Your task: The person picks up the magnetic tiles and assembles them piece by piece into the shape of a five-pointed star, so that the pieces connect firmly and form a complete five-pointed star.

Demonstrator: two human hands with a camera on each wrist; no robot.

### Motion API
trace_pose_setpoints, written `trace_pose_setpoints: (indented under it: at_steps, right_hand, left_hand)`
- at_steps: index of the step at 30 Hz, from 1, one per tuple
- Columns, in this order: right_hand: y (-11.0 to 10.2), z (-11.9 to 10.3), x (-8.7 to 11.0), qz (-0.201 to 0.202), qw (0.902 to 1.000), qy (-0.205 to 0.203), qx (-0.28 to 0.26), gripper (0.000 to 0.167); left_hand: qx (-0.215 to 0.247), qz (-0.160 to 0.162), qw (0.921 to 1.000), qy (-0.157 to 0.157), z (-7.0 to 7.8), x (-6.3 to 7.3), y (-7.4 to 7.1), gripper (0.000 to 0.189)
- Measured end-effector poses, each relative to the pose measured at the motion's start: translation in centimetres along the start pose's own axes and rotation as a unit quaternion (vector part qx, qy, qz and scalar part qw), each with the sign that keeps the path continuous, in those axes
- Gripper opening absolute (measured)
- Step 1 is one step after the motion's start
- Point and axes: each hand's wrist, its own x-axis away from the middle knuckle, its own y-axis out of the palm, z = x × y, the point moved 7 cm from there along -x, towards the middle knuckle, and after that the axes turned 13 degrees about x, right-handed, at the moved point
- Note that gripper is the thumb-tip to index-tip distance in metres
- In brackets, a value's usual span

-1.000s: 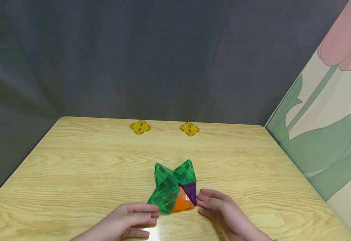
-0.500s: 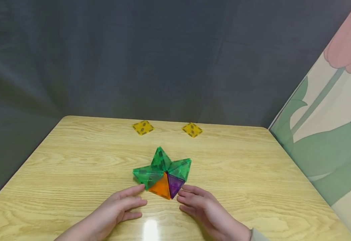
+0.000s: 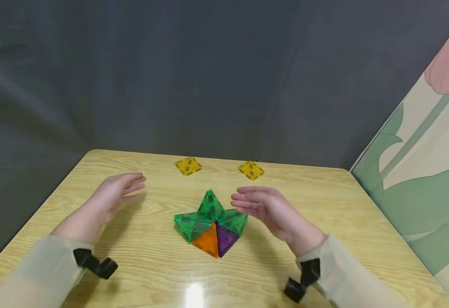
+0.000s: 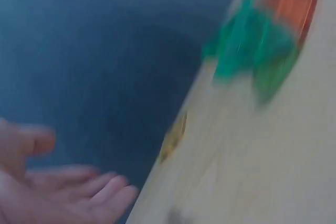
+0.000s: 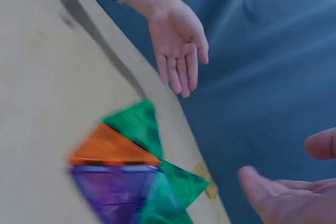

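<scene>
A build of translucent magnetic tiles [image 3: 210, 205] stands mid-table, with green points at the back and sides. An orange triangular tile [image 3: 207, 241] and a purple triangular tile [image 3: 226, 239] form its near side. My left hand [image 3: 118, 192] is raised to the left of the build, fingers extended and holding nothing. On the other side my right hand [image 3: 266, 209] is held up with straight fingers, its fingertips overlapping the right green point in the head view. The right wrist view shows the left palm [image 5: 176, 40] facing across, also bare.
Two yellow diamond-shaped tile pieces [image 3: 188, 166] lie near the far edge of the wooden table [image 3: 151, 273]. A dark curtain [image 3: 193, 77] hangs behind it. On the right is a wall panel [image 3: 440, 179] with a tulip picture.
The build has turned and shifted slightly left and away. Both hands have come off its sides, lifting and spreading apart, with sleeves and wrist cameras now showing.
</scene>
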Motion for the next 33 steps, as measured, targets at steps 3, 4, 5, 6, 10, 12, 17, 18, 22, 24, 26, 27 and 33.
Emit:
trace_pose_setpoints:
  at_steps: [3, 4, 5, 6, 10, 12, 17, 18, 22, 24, 26, 27, 33]
  right_hand:
    - [-0.1, 0.1, -5.0, 0.019, 0.9988, 0.045, 0.0, 0.049]
    - [-0.1, 0.5, -6.7, 0.025, 0.9977, 0.063, 0.002, 0.05]
    - [0.0, 0.7, -8.2, 0.029, 0.9965, 0.079, 0.001, 0.052]
    - [0.1, 1.0, -9.8, 0.029, 0.9952, 0.093, 0.002, 0.053]
    - [0.3, 1.8, -14.6, -0.006, 0.9896, 0.144, -0.008, 0.058]
    - [0.3, 2.3, -16.0, -0.025, 0.9859, 0.165, -0.013, 0.059]
    - [0.0, 3.2, -17.6, -0.015, 0.9823, 0.184, -0.034, 0.058]
    - [0.0, 3.2, -17.7, -0.009, 0.9829, 0.179, -0.042, 0.058]
    - [0.4, 3.1, -18.1, 0.013, 0.9861, 0.158, -0.05, 0.057]
    - [0.7, 3.0, -18.2, 0.017, 0.987, 0.152, -0.048, 0.057]
    - [0.9, 3.1, -18.3, 0.019, 0.9872, 0.151, -0.047, 0.055]
    - [0.9, 3.1, -18.3, 0.02, 0.9873, 0.151, -0.046, 0.055]
    - [1.0, 3.4, -18.6, 0.028, 0.9876, 0.146, -0.05, 0.051]
  left_hand:
    - [-0.064, -0.042, 0.9958, -0.051, -0.4, -3.8, 0.4, 0.073]
    - [-0.076, -0.049, 0.9936, -0.068, -0.8, -4.9, 0.7, 0.076]
    - [-0.08, -0.053, 0.9921, -0.08, -1.1, -6.0, 1.0, 0.078]
    - [-0.08, -0.053, 0.9914, -0.089, -1.4, -6.9, 1.3, 0.08]
    - [-0.056, -0.043, 0.9922, -0.102, -1.6, -9.4, 2.4, 0.086]
    - [-0.058, -0.037, 0.9913, -0.113, -1.5, -9.9, 3.0, 0.089]
    - [-0.056, -0.006, 0.9898, -0.13, -1.8, -11.3, 4.1, 0.091]
    - [-0.054, 0.004, 0.9902, -0.128, -1.9, -11.7, 4.2, 0.091]
    - [-0.05, 0.037, 0.9902, -0.125, -2.1, -12.7, 3.9, 0.09]
    - [-0.053, 0.042, 0.9909, -0.116, -2.1, -13.0, 3.9, 0.088]
    - [-0.055, 0.035, 0.9913, -0.114, -2.1, -13.2, 4.0, 0.086]
    - [-0.055, 0.031, 0.9916, -0.113, -2.0, -13.2, 4.1, 0.086]
    - [-0.045, 0.036, 0.9923, -0.11, -1.9, -13.3, 4.7, 0.086]
